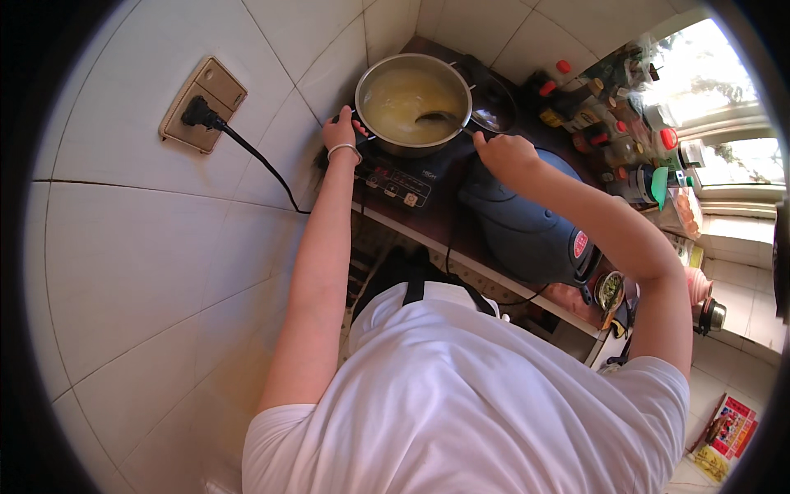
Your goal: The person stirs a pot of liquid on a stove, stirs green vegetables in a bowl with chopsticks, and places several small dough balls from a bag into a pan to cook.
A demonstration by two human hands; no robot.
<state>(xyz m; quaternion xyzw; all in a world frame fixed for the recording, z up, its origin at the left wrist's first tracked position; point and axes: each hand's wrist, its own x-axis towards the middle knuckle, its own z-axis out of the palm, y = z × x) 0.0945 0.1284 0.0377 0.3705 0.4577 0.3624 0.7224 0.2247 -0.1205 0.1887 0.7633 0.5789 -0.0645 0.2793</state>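
Observation:
A metal pot (pixel 412 147) of cloudy yellowish liquid stands on a black induction cooktop (pixel 395 179), whose panel shows red lights. My left hand (pixel 343 131), with a bracelet at the wrist, grips the pot's left handle. In my right hand (pixel 506 157) is the handle of a ladle (pixel 437 115), its bowl partly sunk in the liquid near the middle of the pot. Behind the pot, to the right, a glass lid (pixel 494 114) lies on the counter. My right forearm passes over a large dark blue appliance (pixel 524 222).
Bottles and jars (pixel 592 117) crowd the counter below the window. A bowl with green food (pixel 610 289) sits past the blue appliance. On the left wall, a black plug (pixel 199 112) is in a socket, its cord hanging down near my left arm. The tiled wall is close on that side.

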